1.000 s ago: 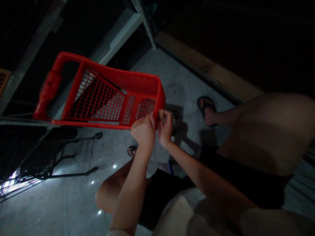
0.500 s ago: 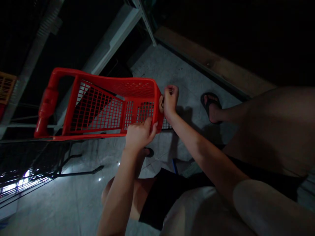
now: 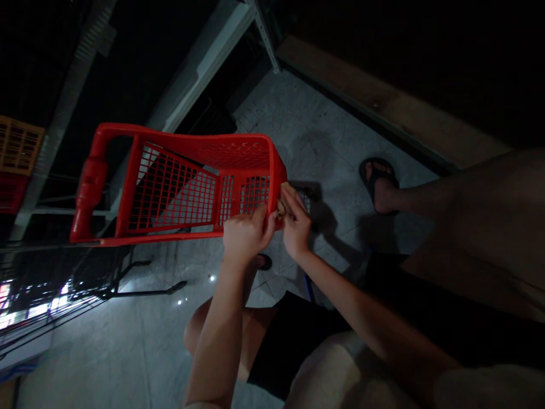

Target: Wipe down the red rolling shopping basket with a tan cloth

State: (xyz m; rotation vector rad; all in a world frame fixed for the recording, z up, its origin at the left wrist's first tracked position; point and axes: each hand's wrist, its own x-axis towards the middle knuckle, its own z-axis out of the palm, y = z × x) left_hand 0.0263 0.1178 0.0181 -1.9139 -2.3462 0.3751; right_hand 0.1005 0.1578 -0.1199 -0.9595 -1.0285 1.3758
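A red plastic shopping basket (image 3: 179,241) with mesh sides and a thick handle at its far left lies across the middle of the view, and nothing shows inside it. My left hand (image 3: 244,234) is closed over the rim at its near right corner. My right hand (image 3: 297,227) is just right of it, pressing a small crumpled tan cloth (image 3: 281,205) against the outside of the basket's end wall. The fingers of my right hand hide most of the cloth.
A dark metal rack (image 3: 147,292) stands at lower left. Pale shelving (image 3: 208,65) runs above the basket, and yellow and red crates (image 3: 19,145) sit at the left edge. My sandalled foot (image 3: 380,184) is on the grey tiled floor (image 3: 306,119).
My right hand has moved down along the basket's end wall, closer to my left hand, with the tan cloth. The left hand keeps its hold on the rim. The view has shifted slightly.
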